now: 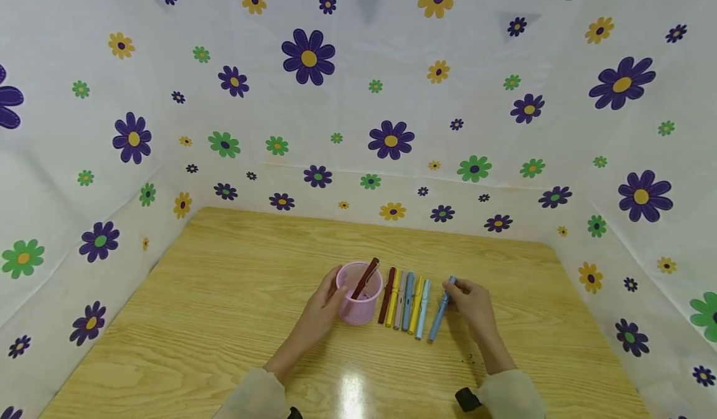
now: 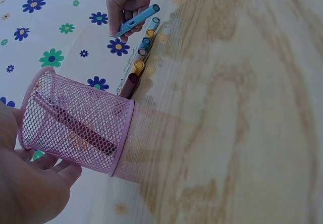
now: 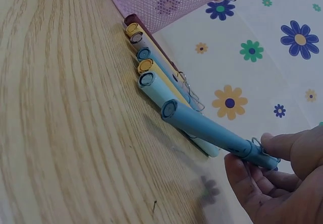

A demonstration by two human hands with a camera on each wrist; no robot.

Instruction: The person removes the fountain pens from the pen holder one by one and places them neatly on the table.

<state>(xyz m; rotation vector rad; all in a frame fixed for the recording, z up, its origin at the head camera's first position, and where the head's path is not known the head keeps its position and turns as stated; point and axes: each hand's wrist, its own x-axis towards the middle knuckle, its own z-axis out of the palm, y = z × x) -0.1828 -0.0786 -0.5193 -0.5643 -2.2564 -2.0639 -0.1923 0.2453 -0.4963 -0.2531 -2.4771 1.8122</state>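
Note:
My left hand [image 1: 319, 312] grips the left side of a pink mesh pen cup [image 1: 358, 312], which stands upright on the table. One dark red pen [image 1: 365, 280] leans inside it, its clip end above the rim. Thumb and fingers of my right hand [image 1: 475, 307] pinch a blue pen [image 1: 439, 320] by its clip end; in the right wrist view its other end is raised off the wood. Between cup and hand lies a row of pens: dark red [image 1: 386, 301], yellow [image 1: 393, 301], grey [image 1: 400, 302], blue [image 1: 407, 304], yellow [image 1: 416, 307] and light blue [image 1: 422, 313].
The light wood table [image 1: 224, 282] extends around both hands. White sheeting [image 1: 347, 108] with printed flowers stands along its back and both sides. Small dark specks [image 1: 469, 358] lie near my right forearm. A black object [image 1: 467, 400] sits by the right sleeve.

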